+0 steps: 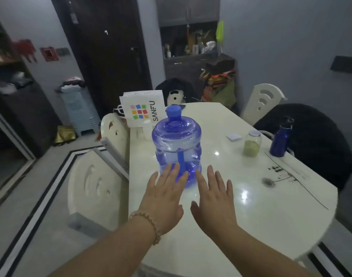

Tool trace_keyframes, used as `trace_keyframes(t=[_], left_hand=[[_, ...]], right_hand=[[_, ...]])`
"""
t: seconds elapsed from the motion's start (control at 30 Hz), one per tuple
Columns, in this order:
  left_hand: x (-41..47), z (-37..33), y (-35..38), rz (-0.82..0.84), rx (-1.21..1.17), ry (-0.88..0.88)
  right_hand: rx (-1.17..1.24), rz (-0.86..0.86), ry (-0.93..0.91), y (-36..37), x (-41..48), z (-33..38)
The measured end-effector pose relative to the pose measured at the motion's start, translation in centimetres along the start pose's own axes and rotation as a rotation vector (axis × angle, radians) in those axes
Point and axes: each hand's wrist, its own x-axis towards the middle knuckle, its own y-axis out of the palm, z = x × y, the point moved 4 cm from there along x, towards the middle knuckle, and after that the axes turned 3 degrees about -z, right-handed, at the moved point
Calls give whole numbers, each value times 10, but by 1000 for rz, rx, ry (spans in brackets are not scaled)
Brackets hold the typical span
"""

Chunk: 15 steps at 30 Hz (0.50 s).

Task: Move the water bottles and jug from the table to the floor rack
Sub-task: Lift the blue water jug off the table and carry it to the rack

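A clear blue water jug (177, 140) with a blue cap and a side handle stands upright near the middle of the cream table (251, 196). My left hand (163, 198) and my right hand (213, 200) are stretched out flat just in front of its base, fingers spread, holding nothing. The left fingertips overlap the jug's lower edge in the picture; I cannot tell if they touch it. A dark blue metal bottle (280, 139) stands at the table's right edge. A glass jar (252, 143) with greenish contents stands beside it.
A white paper bag (143, 108) stands at the table's far end. Cream chairs sit along the left side (95, 182) and far right (261, 100); a dark garment (319, 140) drapes a right-hand chair. A stack of plastic stools (79, 110) stands by the dark door.
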Motion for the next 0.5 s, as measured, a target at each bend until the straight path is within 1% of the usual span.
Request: trace_keyframes(t=[0.13,0.2,0.3,0.43,0.5], left_hand=[[53,61,1,-50,1,-24],[78,87,9,-72,-6,2],[120,124,24,-101,-41,54],[172,161,43,-155,-185,147],[199,177,51,-174,-313,232]], right_hand=[[33,-49,-31,19,56,28],[33,-89,-31,29,79,37],[-42,-101,-11,49,114,47],[-183,-128,26,72,156,60],[-212,-157,112,83,172,69]])
